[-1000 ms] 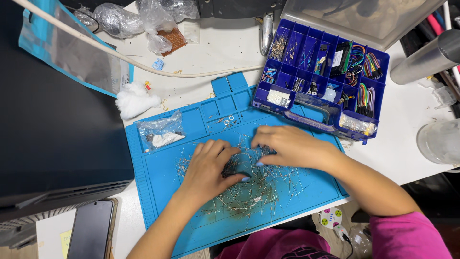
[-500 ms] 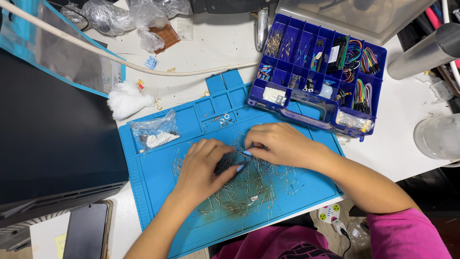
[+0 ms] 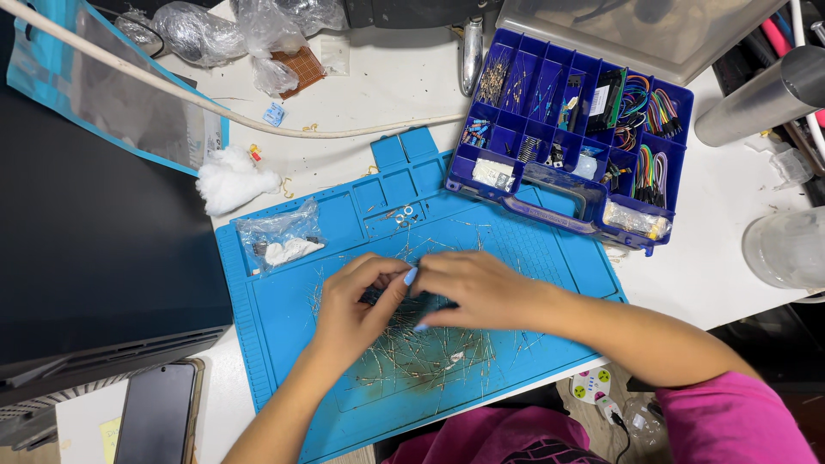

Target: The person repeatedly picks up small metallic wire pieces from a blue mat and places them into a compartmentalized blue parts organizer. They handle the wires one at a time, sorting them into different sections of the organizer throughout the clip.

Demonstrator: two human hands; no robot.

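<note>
Both hands meet over a blue work mat strewn with several thin wire-leaded parts. My left hand and my right hand have their fingertips pressed together at the mat's middle, pinching at the small parts. What sits between the fingers is too small to tell. A small clear bag with white contents lies on the mat's upper left.
A blue compartment box of wires and small parts stands at the back right. White cotton wad, a white cable, a black device at left, a phone, a clear cup.
Both hands have drawn closer together at the mat's middle, and their fingertips now touch. The camera view has shifted slightly.
</note>
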